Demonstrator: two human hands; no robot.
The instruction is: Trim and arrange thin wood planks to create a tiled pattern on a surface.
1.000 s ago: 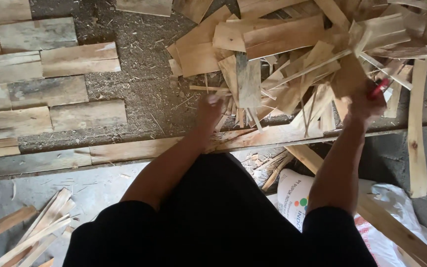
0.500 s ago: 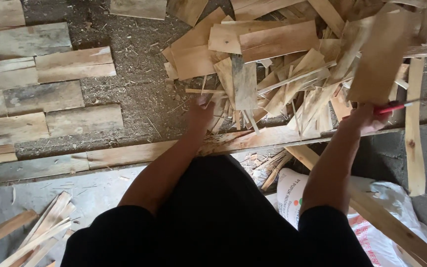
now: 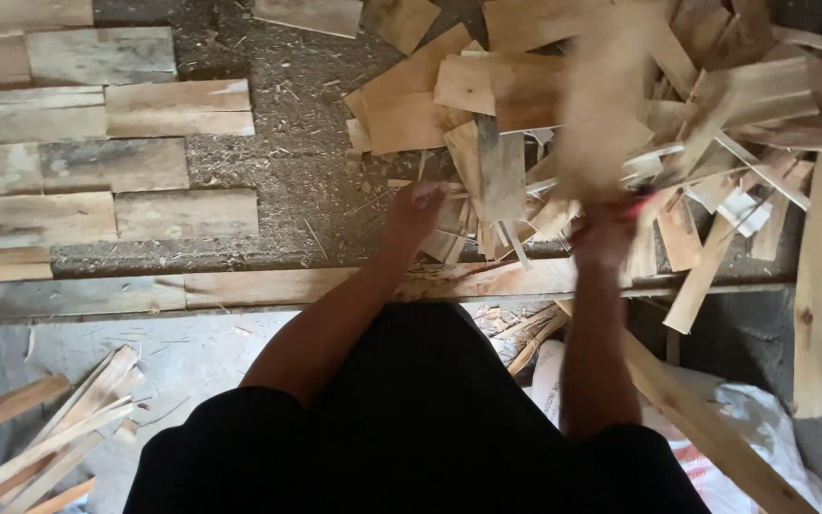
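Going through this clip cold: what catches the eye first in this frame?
The big jumbled heap of wood offcuts at upper right draws the eye. At its near edge the right hand lifts a motion-blurred wooden piece, while the left hand rests at the pile's edge. By contrast, flat boards lie in neat rows at upper left.

The pale, flat offcut of raw wood [image 3: 601, 114] in my right grip [image 3: 604, 233] is unfinished and matt, blurred here. My left grip [image 3: 414, 211] rests on the heap of thin, splintery wooden scraps [image 3: 487, 171], rough-sawn and dry. The grey weathered boards [image 3: 97, 162] look coarse, lying in gritty sawdust [image 3: 297, 162]. The white woven plastic sack [image 3: 763, 428] has a slight sheen.
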